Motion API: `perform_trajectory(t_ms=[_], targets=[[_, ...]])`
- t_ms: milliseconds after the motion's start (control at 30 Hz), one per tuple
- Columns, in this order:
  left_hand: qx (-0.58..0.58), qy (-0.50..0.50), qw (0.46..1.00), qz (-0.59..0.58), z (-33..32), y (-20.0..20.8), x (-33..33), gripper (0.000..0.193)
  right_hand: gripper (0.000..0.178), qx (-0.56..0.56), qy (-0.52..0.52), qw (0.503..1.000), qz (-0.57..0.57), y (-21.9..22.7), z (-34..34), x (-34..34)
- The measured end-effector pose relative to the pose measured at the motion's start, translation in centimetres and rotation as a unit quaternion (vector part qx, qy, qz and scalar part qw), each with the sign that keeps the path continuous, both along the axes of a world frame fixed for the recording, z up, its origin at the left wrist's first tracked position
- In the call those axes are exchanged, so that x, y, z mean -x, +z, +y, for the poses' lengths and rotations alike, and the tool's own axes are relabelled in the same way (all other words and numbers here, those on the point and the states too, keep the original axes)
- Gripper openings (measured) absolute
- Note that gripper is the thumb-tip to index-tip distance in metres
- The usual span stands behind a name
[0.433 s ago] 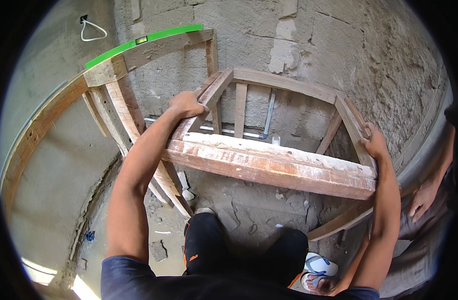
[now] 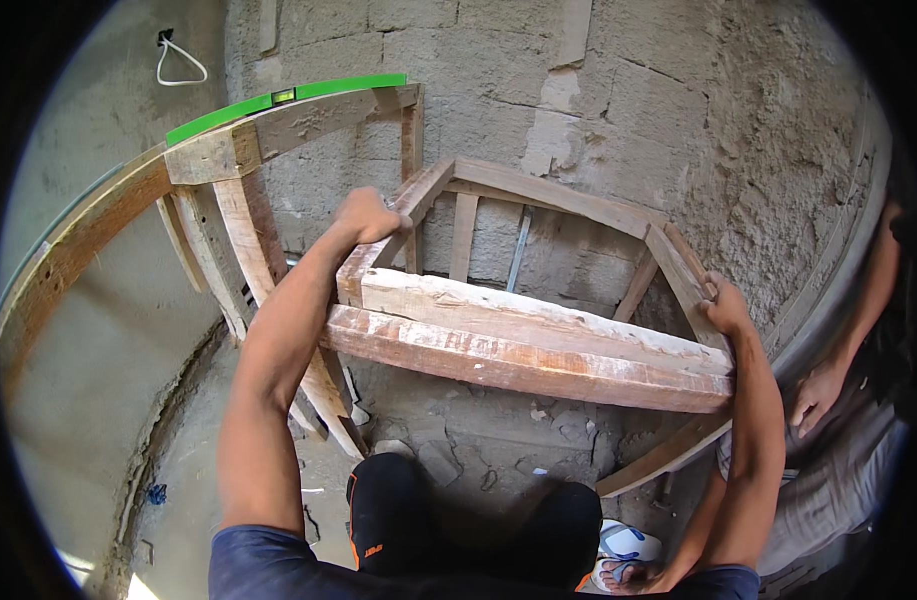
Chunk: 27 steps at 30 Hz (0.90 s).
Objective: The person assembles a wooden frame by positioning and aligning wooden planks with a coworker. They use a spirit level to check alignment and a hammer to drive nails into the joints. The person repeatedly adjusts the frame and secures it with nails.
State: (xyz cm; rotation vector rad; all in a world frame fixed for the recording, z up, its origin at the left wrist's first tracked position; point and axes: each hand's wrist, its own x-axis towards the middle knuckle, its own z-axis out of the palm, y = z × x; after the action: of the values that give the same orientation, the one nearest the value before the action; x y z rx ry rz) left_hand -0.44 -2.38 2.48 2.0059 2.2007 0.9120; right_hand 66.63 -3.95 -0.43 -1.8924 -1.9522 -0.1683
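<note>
A four-sided wooden frame (image 2: 553,190) spans the space between my arms. My left hand (image 2: 366,213) is closed around its left side rail, near the front corner. My right hand (image 2: 726,303) grips the right side rail with the fingers curled over it. The frame's front plank (image 2: 538,315) has a whitish, worn top. Right below and in front of it runs a thick reddish beam (image 2: 528,365) with white smears; whether the two touch along their whole length I cannot tell. Wooden legs (image 2: 465,235) and slats hang beneath the far side.
On the left, a second wooden structure (image 2: 68,240) bears a green spirit level (image 2: 348,87). Rough block wall (image 2: 638,80) rises behind. A co-worker's hand (image 2: 816,395) is at the right, and a foot in a sandal (image 2: 628,550) is beside my knee. Rubble (image 2: 438,460) litters the floor.
More of the front plank's face now shows above the reddish beam, as the frame has lifted slightly in my hands. The whole view has shifted a little too.
</note>
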Motion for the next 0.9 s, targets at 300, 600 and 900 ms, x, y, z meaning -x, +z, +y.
perform_trajectory(t_ms=[300, 600, 900], targets=[[-0.083, -0.018, 0.996, -0.004, -1.0, 1.6, 0.8, 0.065, 0.042, -0.134, -0.052, 0.989, 0.043, 3.5, -2.3, 0.9], [-0.25, -0.052, 0.964, -0.067, -1.9, 0.7, -0.2, 0.054, 0.036, -0.345, -0.064, 0.931, 0.1, 8.8, -11.4, 3.3], [-0.393, -0.113, 0.902, -0.14, -3.2, 0.3, -0.6, 0.043, 0.054, -0.484, 0.014, 0.836, 0.257, 9.4, -25.3, 4.3]])
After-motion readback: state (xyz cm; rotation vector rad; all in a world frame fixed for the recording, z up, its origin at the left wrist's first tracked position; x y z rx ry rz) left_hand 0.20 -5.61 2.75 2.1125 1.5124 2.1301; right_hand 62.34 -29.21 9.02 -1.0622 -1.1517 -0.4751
